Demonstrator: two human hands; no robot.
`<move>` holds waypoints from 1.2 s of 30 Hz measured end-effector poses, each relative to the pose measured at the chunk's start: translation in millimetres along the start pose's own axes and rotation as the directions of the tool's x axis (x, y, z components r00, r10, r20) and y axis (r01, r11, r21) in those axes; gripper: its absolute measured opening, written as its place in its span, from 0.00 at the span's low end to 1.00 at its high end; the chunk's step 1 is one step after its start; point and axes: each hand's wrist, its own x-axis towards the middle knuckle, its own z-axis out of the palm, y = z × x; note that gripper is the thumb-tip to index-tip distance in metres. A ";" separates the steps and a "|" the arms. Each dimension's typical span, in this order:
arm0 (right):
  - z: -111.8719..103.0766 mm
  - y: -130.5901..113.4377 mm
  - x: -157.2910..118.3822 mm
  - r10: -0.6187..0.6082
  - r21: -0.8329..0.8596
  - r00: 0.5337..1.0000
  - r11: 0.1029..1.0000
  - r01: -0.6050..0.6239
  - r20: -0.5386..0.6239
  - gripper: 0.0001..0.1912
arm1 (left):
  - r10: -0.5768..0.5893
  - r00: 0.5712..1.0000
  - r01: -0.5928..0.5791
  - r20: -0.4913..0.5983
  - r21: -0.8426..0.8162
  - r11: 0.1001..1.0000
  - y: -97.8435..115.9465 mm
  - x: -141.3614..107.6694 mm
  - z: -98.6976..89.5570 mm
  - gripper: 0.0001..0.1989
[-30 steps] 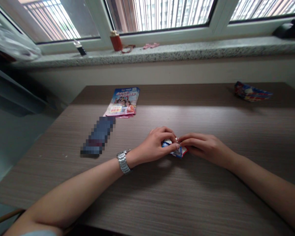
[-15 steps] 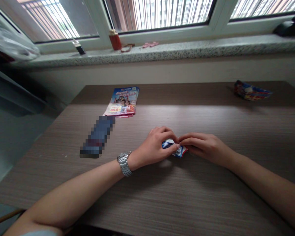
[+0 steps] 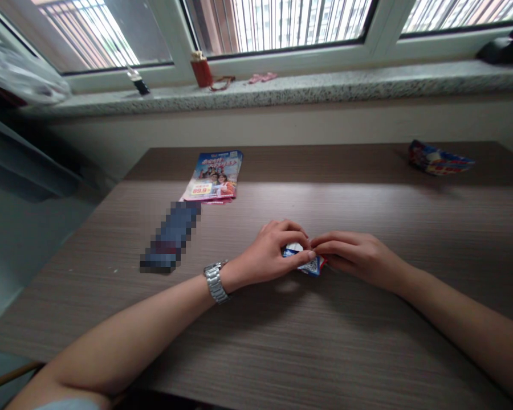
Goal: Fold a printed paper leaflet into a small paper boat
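Note:
A small folded flyer (image 3: 311, 265), blue and white with a red edge and a QR code, lies between my two hands just above or on the desk. My left hand (image 3: 277, 248), with a silver watch at the wrist, grips it between thumb and curled fingers. From the other side, my right hand (image 3: 357, 254) has its fingers pressed together on the flyer's right end. Both hands cover much of the paper, so its full folded shape is hidden.
On the wood-grain desk (image 3: 256, 347) a stack of printed flyers (image 3: 216, 175) lies at the back left, with a pixelated dark object (image 3: 171, 238) before it. A folded paper piece (image 3: 440, 159) stands at the back right. The windowsill holds a red container (image 3: 202, 71).
The flyer's lower edge has tilted slightly, showing more of the QR code. Both hands keep nearly the same place and grip.

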 end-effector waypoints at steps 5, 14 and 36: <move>1.0 0.5 -0.4 0.000 0.005 1.000 1.000 0.000 -0.012 0.10 | -0.013 1.000 0.013 0.014 0.003 1.000 -0.1 0.1 -1.2 0.11; 1.1 0.5 -0.2 -0.035 -0.030 0.999 0.999 0.035 0.004 0.10 | -0.036 0.999 0.037 -0.021 0.038 0.999 0.9 -0.1 3.0 0.05; 0.9 1.7 -2.0 -0.004 -0.019 1.000 1.000 0.004 -0.006 0.08 | 0.322 0.945 -0.316 0.053 0.395 0.863 -8.6 -9.4 -1.3 0.13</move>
